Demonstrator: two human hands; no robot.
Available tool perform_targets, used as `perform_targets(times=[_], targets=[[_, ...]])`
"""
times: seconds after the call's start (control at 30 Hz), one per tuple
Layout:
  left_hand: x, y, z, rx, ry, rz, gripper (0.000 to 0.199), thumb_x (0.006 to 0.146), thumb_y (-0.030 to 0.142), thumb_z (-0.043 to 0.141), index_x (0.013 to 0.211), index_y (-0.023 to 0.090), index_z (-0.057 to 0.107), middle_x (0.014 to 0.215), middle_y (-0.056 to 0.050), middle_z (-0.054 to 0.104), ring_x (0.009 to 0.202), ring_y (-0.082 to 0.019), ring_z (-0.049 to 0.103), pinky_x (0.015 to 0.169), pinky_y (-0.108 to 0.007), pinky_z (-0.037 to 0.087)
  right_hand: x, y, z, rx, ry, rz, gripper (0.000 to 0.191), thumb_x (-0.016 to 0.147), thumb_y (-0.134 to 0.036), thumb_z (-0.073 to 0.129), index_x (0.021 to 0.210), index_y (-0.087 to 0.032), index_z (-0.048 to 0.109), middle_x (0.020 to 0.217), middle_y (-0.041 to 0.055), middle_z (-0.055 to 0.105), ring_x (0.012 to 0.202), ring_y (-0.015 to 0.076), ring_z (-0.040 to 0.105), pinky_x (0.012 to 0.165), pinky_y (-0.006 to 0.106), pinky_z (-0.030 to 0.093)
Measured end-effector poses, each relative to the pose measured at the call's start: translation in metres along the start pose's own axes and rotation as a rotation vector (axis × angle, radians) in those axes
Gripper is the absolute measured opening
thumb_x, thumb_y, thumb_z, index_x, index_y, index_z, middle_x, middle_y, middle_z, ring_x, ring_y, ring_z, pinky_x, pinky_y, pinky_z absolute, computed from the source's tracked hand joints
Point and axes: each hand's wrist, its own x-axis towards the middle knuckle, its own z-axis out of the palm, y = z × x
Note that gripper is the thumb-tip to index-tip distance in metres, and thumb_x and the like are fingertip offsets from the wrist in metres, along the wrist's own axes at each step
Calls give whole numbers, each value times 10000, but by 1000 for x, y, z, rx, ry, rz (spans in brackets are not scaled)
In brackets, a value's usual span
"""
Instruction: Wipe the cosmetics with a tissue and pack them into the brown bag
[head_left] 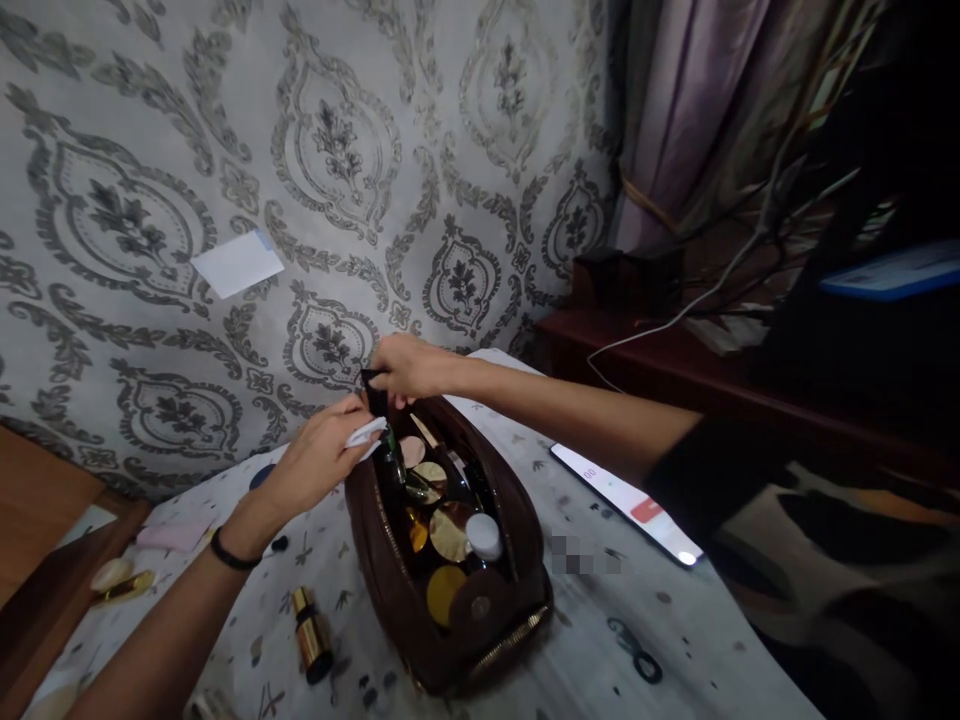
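Near the middle of the table (585, 620), well clear of its right edge, stands the brown bag (375, 575), its zip undone and its mouth wide, one narrow end towards the wall (420, 110). Both hands meet at that far end. The left hand (319, 455), closed, grips a wad of white tissue (365, 435) between thumb and fingers, just over the bag's left rim. The right hand (412, 366) has its fingers bent and pinches a black piece (374, 392); whether the lower end of that piece rests in the bag is hidden.

Inside, the bag is packed with small containers. Towards the near end lie a yellow lid (445, 594) and, to its right, a brown flap (480, 603) with a snap. Beyond them come a white-capped jar (484, 537), a gold lid (450, 530) beside it and an amber container (417, 530) by the left wall. Farther in are a pink disc (412, 451) and a slim gold tube (424, 430), with dark items between that are too dim to tell.

Left of the bag, a gold bottle (311, 640) with a black end lies apart on the cloth. A lit phone (630, 505) lies along the table's right edge.
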Motion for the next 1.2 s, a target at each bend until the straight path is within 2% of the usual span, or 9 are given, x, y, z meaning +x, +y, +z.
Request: perform_targets(times=[0.07, 0.17, 0.33, 0.47, 0.67, 0.87, 1.03, 1.2], targets=[[-1, -3, 3, -10, 4, 14, 289, 968, 322, 422, 816, 183, 626, 925, -49, 591, 883, -209, 568, 798, -298, 419, 3, -6, 3, -1, -107, 56, 233, 930, -104, 476, 849, -64, 691, 823, 128, 774, 670, 146, 724, 545, 181, 516], [-3, -6, 6, -29, 37, 13, 282, 967, 341, 431, 871, 187, 648, 989, -63, 604, 941, -224, 572, 842, -318, 429, 5, -15, 5, -22, -158, 106, 253, 955, -111, 461, 893, -33, 693, 888, 162, 777, 707, 159, 741, 564, 182, 551], [-7, -5, 8, -24, 99, -13, 284, 974, 358, 420, 940, 193, 649, 1069, -74, 601, 987, -226, 572, 870, -327, 430, 5, -14, 5, -18, -161, 107, 215, 946, -102, 497, 920, -18, 694, 874, 153, 781, 747, 164, 750, 601, 169, 569], [-6, -7, 9, -14, 77, -5, 313, 972, 367, 416, 884, 185, 655, 953, -66, 610, 917, -223, 562, 836, -331, 435, 6, -6, 10, 1, -84, 62, 245, 950, -115, 473, 878, -40, 694, 864, 146, 781, 744, 167, 750, 570, 158, 555], [-4, -9, 9, -15, 73, 16, 318, 957, 369, 419, 786, 189, 618, 866, -50, 600, 854, -216, 566, 776, -316, 430, 7, -4, 25, -45, -234, 69, 156, 871, -65, 548, 902, -34, 698, 764, 122, 766, 717, 203, 746, 589, 208, 565], [-5, -10, 9, -39, 82, 7, 315, 954, 390, 421, 905, 184, 654, 1051, -79, 620, 981, -238, 589, 872, -341, 441, 13, 1, 35, 21, -329, 79, 198, 808, 17, 504, 882, -8, 685, 623, 91, 710, 624, 217, 718, 617, 284, 588], [-6, -12, 10, -38, 83, -11, 344, 955, 412, 417, 988, 183, 672, 1171, -98, 633, 1057, -258, 608, 939, -362, 442, 15, 9, 33, 157, -352, 51, 202, 779, 32, 492, 812, -76, 660, 576, 6, 653, 622, 158, 689, 623, 226, 581], [-6, -11, 11, -70, 87, -30, 329, 952, 417, 426, 1023, 189, 653, 1079, -86, 660, 1007, -249, 616, 908, -346, 447, 12, 14, 33, 244, -329, 37, 217, 775, 36, 476, 702, -115, 614, 529, -22, 605, 631, 132, 680, 637, 184, 568]])
